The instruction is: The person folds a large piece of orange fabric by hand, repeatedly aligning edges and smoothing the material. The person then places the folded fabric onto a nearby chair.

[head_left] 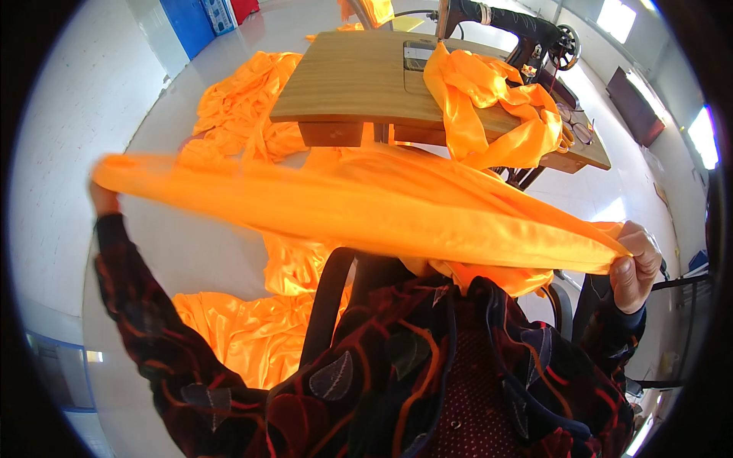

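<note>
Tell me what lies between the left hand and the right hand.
In the head view, shiny orange fabric spans the whole stretch from the left hand, partly covered by it, to the right hand.

Around us a white wall (65, 145), a pale glossy floor (191, 259), a wooden table (343, 80), a blue panel (185, 27), bright windows (617, 20) to our right

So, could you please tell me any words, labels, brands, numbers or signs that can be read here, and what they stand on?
No text can be read in this view.
Black sewing machine: a small coloured emblem on it, too small to make out.
Pale blue panel by the blue door: markings too small and blurred to read.
Orange satin cloth stretched between both hands: no lettering visible.
</note>
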### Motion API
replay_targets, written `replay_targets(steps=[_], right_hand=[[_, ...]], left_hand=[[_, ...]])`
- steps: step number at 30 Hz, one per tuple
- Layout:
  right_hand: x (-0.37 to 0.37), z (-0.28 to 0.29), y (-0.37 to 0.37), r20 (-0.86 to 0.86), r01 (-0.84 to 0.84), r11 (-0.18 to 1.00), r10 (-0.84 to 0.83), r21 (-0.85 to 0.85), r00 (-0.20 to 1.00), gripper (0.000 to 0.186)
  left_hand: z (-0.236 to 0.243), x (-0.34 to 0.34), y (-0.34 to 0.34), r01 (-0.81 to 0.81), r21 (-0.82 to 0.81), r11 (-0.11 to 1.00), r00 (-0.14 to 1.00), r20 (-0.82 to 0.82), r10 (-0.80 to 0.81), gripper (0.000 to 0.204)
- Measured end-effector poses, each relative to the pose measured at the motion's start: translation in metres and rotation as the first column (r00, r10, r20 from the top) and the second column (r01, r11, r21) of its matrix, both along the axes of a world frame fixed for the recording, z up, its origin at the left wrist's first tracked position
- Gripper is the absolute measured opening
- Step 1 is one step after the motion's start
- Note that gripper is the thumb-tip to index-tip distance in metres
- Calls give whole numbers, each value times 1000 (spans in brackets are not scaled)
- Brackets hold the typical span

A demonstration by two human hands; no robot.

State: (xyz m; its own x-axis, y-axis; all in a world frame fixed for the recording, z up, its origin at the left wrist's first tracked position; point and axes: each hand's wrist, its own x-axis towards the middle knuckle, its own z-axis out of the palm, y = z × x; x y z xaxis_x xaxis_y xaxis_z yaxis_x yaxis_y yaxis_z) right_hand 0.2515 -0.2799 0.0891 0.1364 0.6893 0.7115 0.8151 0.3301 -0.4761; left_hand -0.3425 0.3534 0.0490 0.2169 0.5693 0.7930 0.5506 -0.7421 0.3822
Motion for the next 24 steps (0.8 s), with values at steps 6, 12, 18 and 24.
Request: replay_targets(steps=[6, 12, 18, 24], right_hand=[[25, -10, -5, -271, 65, 997, -51, 41, 961, 24], [45, -15, -28, -177, 125, 992, -123, 0, 977, 26], [29, -23, -26, -138, 52, 995, -64, -86, 988, 26], [26, -28, -24, -86, 36, 995, -44, -93, 995, 28]], left_hand=[[129, -17, -47, 595, -30, 803, 533, 763, -366, 27], [-119, -9, -32, -566, 64, 822, 572, -687, 447, 15], [-366, -102, -112, -787, -429, 443, 587, -740, 327, 39], [-265, -164, 6, -497, -324, 805, 756, -618, 218, 27]])
